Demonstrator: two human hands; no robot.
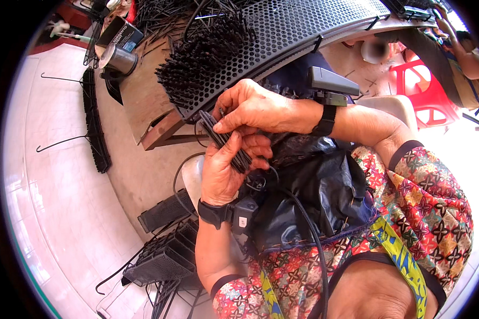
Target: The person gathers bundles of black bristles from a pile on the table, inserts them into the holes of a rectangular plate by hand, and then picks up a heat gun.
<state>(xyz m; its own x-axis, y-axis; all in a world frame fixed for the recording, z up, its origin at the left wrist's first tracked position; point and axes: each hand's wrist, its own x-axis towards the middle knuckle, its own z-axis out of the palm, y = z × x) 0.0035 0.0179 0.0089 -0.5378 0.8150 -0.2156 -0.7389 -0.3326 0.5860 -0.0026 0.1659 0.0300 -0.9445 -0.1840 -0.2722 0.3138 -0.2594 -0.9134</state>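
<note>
A red plastic chair [443,101] at right — a silvery spool [118,59] (beside a dark box [123,35]) upper left.

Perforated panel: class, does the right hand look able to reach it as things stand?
Probably yes: the right hand appears near the perforated panel, with nothing visible between them, though it is handling dark strips.
</note>
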